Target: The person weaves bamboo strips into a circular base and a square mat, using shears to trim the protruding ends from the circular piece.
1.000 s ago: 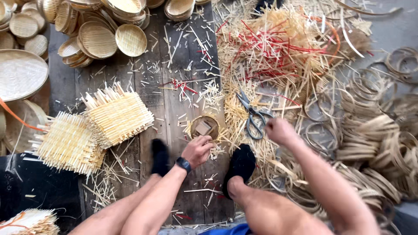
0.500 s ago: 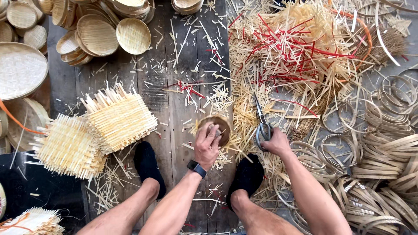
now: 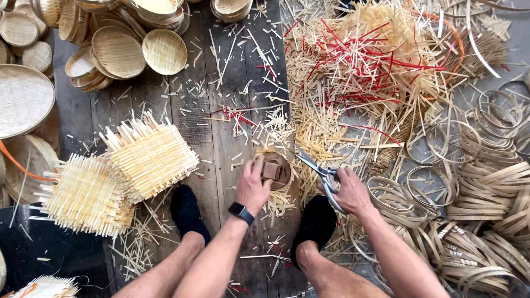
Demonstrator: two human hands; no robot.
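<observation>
My left hand (image 3: 253,186), with a dark watch on the wrist, grips a small round bamboo ring with a woven piece (image 3: 274,170) and holds it just above the wooden floor. My right hand (image 3: 350,190) grips a pair of metal scissors (image 3: 320,174); the blades point up and left toward the ring and lie close to its right edge. Both my feet in black socks (image 3: 187,212) rest on the planks below my hands.
Two stacks of square woven bamboo mats (image 3: 146,154) lie at the left. Round woven trays (image 3: 116,51) are piled at the top left. A heap of natural and red bamboo strips (image 3: 375,66) fills the upper right. Bamboo hoops (image 3: 486,182) crowd the right side.
My right hand has taken up the scissors from the floor and brought them to the ring. My left hand has lifted the round piece and turned it toward the blades.
</observation>
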